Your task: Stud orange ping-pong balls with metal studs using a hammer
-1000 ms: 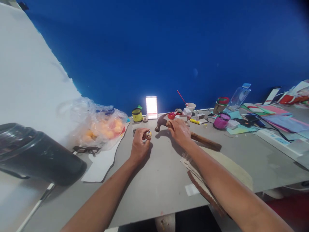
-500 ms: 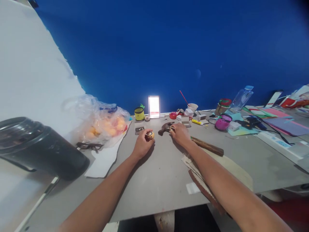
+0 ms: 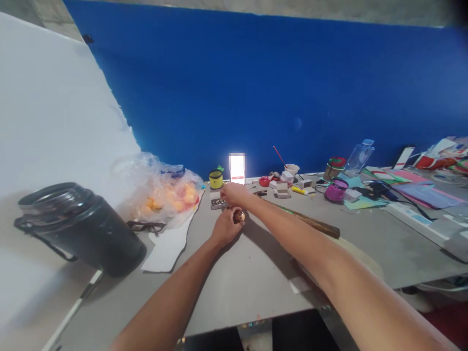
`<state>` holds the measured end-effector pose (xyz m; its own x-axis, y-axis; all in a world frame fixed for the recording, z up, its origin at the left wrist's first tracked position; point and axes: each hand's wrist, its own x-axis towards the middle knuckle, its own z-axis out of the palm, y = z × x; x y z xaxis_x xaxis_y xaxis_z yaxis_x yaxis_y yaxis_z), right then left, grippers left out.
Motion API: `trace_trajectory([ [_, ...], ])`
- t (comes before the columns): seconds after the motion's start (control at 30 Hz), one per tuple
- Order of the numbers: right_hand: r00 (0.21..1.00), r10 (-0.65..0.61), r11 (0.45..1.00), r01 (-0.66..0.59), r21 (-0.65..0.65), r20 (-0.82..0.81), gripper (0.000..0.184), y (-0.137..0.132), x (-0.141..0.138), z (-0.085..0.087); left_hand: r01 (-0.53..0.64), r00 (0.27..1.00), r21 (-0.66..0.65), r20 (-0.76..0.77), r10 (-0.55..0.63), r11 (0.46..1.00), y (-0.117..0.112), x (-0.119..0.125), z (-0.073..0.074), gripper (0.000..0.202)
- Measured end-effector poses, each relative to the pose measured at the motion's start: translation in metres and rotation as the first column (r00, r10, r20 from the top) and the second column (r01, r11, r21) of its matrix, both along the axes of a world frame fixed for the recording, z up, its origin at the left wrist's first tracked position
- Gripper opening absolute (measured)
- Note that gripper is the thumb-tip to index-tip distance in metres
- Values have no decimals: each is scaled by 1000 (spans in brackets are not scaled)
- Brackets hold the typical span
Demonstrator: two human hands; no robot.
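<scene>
Moved since the earlier frame: right hand (image 3: 234, 194), gone from the hammer and now reaching leftward to a small open box of shiny metal bits; its fingertips hang at the box's edge, and whether they pinch anything cannot be told. Ball (image 3: 239, 216), small, rounded, dark gold with glinting bumps, held just above the table in the left hand (image 3: 224, 228), whose fingers and thumb curl closed around it. Small open box (image 3: 218, 204), rectangular, grey, just beyond the left hand. Hammer (image 3: 310, 222), claw type, with dark metal head and worn brown wooden handle, lying aslant, partly hidden by the right forearm. Yellow container (image 3: 216, 180), cylindrical, dark-rimmed, behind the open box. Lit screen (image 3: 237, 170), upright rectangle. Paper cup (image 3: 291, 169), white, with a thin red stick. Clear plastic bag (image 3: 171, 191), crinkled, orange round items within. White sheet (image 3: 170, 249), flat, wavy-edged. Flask (image 3: 87, 229), dark, smooth, cylindrical, tilted in view. Table (image 3: 226, 297), smooth matte grey. Wall (image 3: 278, 87), flat, deep blue.
</scene>
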<state>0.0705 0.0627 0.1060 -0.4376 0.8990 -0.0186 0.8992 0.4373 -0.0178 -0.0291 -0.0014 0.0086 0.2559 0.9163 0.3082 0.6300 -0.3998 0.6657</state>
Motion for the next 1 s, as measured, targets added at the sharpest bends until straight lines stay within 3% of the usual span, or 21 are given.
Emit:
trace_trajectory([
  [0.13,998,30,999,-29,-25,49,33,13,-34,3,14,1000,-27,-21,-14,1000,2,-1,-1,35],
  [0.27,996,47,998,-44,-37,82,38,16,-51,2,21,1000,-71,12,-20,997,4,-3,-5,30],
  [0.47,995,62,998,-59,-33,79,36,21,-51,-8,46,997,-51,69,-43,998,6,-3,-8,39],
  [0.63,995,84,996,-82,-36,53,35,28,-50,-17,17,999,-44,-32,-18,999,7,-3,-8,31],
  [1.0,996,94,994,-93,-59,12,37,26,-49,-9,-31,995,-37,-98,27,999,8,-2,-5,34],
])
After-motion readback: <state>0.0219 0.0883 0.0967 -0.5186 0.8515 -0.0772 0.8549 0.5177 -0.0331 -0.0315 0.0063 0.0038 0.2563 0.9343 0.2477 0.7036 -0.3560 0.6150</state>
